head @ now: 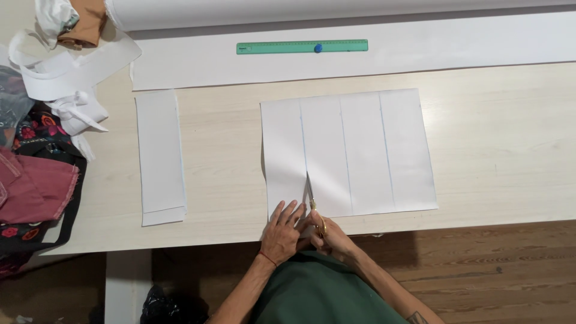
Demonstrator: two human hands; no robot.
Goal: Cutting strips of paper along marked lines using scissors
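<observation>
Right hand (333, 237) is closed round small gold-handled scissors (315, 210), blades just started into the near edge of the white rectangular sheet of fabric w/ ruled pencil lines (360, 150), lying mid-table on the pale wood tabletop (492, 150). Left hand (283, 231) is flat, fingers spread, pinning the left strip. Risk imo: sheet creeps under that palm and the cut wanders off the line. No containers afaict, just cut white strips (160, 156) and a green plastic ruler (302, 47) further back.

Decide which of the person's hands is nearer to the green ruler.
Left, narrowly. The left hand lies flat on the white sheet; the right hand, holding scissors, sits slightly lower, below the green ruler.
</observation>
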